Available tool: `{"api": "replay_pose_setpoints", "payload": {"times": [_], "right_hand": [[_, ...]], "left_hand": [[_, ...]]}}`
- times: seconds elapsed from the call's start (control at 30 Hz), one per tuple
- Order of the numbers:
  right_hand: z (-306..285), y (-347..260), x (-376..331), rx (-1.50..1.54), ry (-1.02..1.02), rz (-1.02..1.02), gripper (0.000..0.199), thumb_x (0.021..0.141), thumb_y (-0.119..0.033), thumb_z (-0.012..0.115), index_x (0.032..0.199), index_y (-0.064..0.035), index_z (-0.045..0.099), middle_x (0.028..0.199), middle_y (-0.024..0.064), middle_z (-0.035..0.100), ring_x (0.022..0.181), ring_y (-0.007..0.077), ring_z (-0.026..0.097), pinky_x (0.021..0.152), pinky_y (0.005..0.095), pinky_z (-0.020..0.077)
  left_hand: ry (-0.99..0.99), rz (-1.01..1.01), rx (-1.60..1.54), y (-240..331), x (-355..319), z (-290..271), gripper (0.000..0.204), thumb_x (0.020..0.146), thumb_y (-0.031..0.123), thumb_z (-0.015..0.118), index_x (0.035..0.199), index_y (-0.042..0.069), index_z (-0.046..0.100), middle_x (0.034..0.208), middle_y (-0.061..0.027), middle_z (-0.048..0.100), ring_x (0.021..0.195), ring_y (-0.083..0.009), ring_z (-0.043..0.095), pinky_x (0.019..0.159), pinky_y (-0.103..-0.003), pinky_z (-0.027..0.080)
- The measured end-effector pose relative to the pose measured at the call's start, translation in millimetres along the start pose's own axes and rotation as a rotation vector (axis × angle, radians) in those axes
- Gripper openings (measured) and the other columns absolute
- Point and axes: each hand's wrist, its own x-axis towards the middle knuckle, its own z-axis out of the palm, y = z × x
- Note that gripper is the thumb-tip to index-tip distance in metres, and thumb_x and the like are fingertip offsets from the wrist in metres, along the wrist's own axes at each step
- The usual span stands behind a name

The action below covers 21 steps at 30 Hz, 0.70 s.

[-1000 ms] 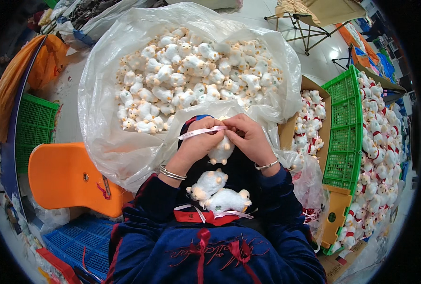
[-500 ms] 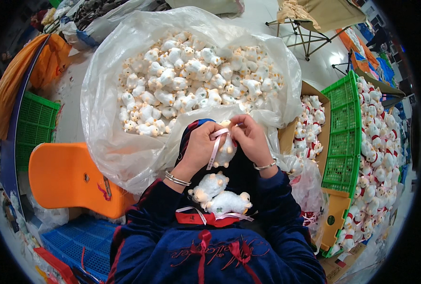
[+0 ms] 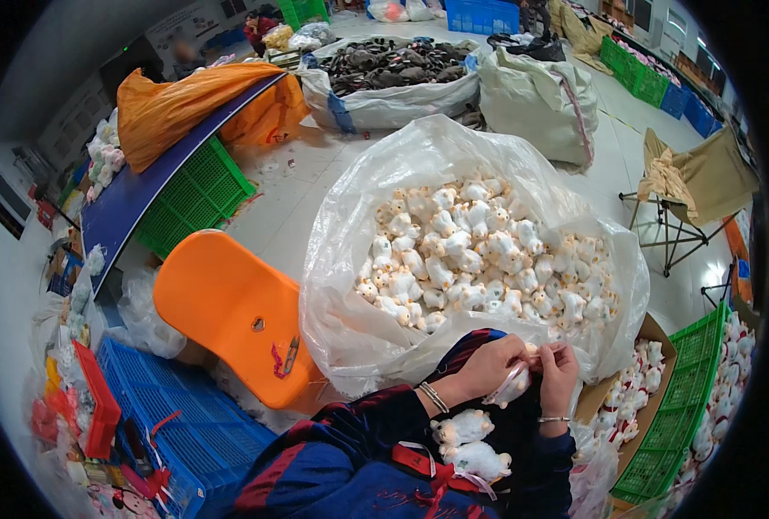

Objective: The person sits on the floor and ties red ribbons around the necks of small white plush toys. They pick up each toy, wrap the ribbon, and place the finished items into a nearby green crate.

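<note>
Above my lap I hold a small white plush animal (image 3: 509,391) with pale orange feet and ears. My left hand (image 3: 493,365) is closed round its upper part, with a pale pink ribbon at the fingers. My right hand (image 3: 559,372) pinches close to the toy's neck; the ribbon end there is mostly hidden by the fingers. On my dark lap lie two similar plush animals, an upper one (image 3: 464,426) and a lower one (image 3: 478,462). Beside them are a red strip (image 3: 412,458) and more pale ribbon (image 3: 479,484).
In front is a large clear plastic bag (image 3: 341,259) heaped with white plush animals (image 3: 479,251). An orange chair (image 3: 211,285) at left bears small thread snips (image 3: 292,355). Blue crate (image 3: 176,415) lies lower left, green crate (image 3: 674,424) at right beside a cardboard box (image 3: 661,346) of toys.
The view has swung left and up, so the bag, chair and my hands appear farther right and lower. Both hands stay at the plush animal's neck; less of the pale ribbon shows.
</note>
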Motion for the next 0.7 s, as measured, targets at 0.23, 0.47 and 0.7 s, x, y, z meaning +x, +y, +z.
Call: {"api": "replay_pose_setpoints", "payload": {"times": [0.23, 0.47, 0.7], "right_hand": [[-6, -9, 6, -0.045, 0.03, 0.091, 0.01, 0.096, -0.008, 0.067, 0.093, -0.0023, 0.059, 0.076, 0.006, 0.068, 0.062, 0.0109, 0.062, 0.057, 0.0227, 0.0468], [-9, -15, 1, 0.072, 0.016, 0.187, 0.01, 0.097, -0.009, 0.065, 0.093, -0.0023, 0.059, 0.078, 0.0056, 0.067, 0.063, 0.0107, 0.06, 0.057, 0.0231, 0.0458], [-16, -19, -3, 0.182, 0.006, 0.306, 0.03, 0.106, -0.029, 0.05, 0.095, -0.0035, 0.061, 0.076, 0.006, 0.063, 0.064, 0.0154, 0.059, 0.059, 0.0265, 0.0452]], "left_hand": [[-0.037, 0.174, 0.083, 18, 2, -4, 0.009, 0.09, 0.008, 0.065, 0.098, 0.005, 0.066, 0.101, -0.0104, 0.066, 0.096, -0.0304, 0.066, 0.082, -0.037, 0.053], [0.027, 0.179, 0.126, 9, 4, 2, 0.007, 0.089, 0.009, 0.065, 0.091, 0.003, 0.061, 0.092, -0.0136, 0.064, 0.09, -0.0349, 0.064, 0.076, -0.042, 0.051], [0.08, 0.083, 0.122, 6, 6, 3, 0.008, 0.088, 0.012, 0.065, 0.092, 0.005, 0.064, 0.087, -0.0174, 0.065, 0.084, -0.0393, 0.064, 0.072, -0.046, 0.052]]}}
